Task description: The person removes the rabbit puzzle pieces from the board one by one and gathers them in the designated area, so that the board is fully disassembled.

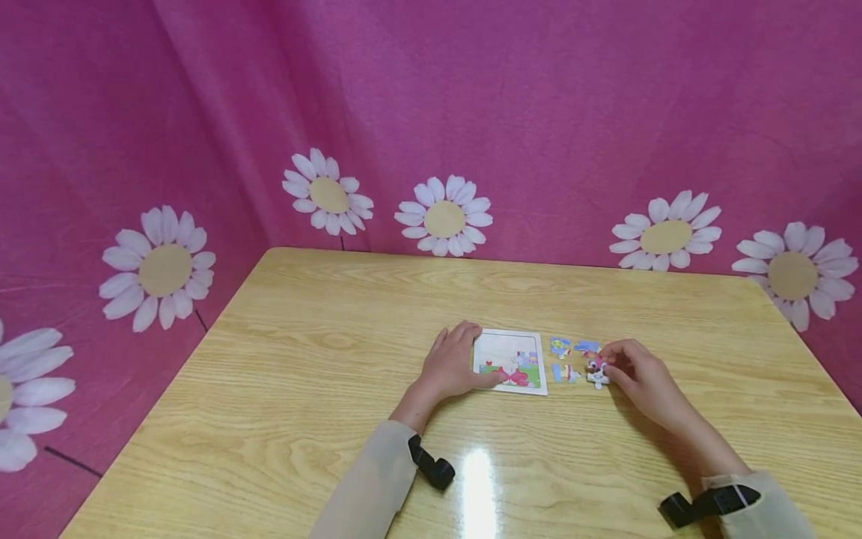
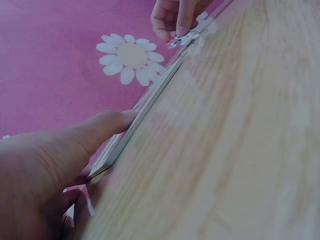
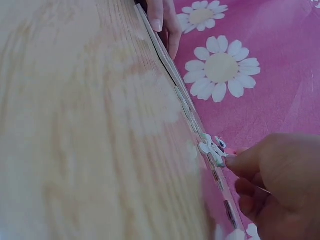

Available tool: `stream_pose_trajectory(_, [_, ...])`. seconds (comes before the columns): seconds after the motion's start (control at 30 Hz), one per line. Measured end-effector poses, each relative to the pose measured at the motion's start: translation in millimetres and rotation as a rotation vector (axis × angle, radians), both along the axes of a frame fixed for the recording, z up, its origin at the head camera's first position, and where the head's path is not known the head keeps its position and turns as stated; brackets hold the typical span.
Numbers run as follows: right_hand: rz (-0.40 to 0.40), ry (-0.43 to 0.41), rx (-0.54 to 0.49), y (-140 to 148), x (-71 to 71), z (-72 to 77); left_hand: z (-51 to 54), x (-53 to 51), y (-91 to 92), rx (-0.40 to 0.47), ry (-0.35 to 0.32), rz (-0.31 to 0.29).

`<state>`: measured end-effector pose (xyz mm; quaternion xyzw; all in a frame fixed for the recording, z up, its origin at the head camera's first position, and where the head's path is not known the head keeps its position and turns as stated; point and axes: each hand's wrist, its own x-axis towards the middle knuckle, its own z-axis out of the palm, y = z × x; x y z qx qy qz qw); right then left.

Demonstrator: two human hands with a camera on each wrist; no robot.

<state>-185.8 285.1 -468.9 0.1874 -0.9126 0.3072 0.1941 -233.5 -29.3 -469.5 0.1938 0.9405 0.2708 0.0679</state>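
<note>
A square puzzle board (image 1: 497,344) with a white rim lies flat on the table, its lower part filled with a red and green picture. My left hand (image 1: 450,368) grips the board at its left side, thumb over the near edge and fingers along the far left corner. Just right of the board, my right hand (image 1: 643,380) pinches a puzzle piece (image 1: 596,376) with a white and brown animal face between thumb and fingers. In the right wrist view that puzzle piece (image 3: 212,150) appears tilted and raised slightly over the other pieces.
Several loose puzzle pieces (image 1: 560,346) lie between the board and my right hand, one a blue-and-white piece (image 1: 566,373). Around them spreads the wooden table (image 1: 323,337). A pink curtain (image 1: 539,112) with daisies hangs behind and to the left.
</note>
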Motion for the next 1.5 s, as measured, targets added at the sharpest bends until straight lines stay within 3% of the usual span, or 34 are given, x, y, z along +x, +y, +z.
stream_pose_trajectory(0.43, [-0.009,-0.112,0.036,4.6,-1.6,-3.7,-4.0,-3.9,1.8,-0.017,-0.004,0.003])
stream_pose_trajectory(0.73, [0.006,-0.101,0.031,3.6,-3.5,-1.8,-4.0,-5.0,1.6,-0.023,-0.002,0.009])
stream_pose_trajectory(1.07, [0.078,-0.153,-0.033,-28.6,-15.4,1.6,-2.4,-3.5,-1.1,-0.023,-0.006,0.008])
stream_pose_trajectory(1.5, [0.151,-0.257,0.044,-68.0,-32.1,3.5,-4.2,-3.5,0.8,-0.022,0.000,0.003])
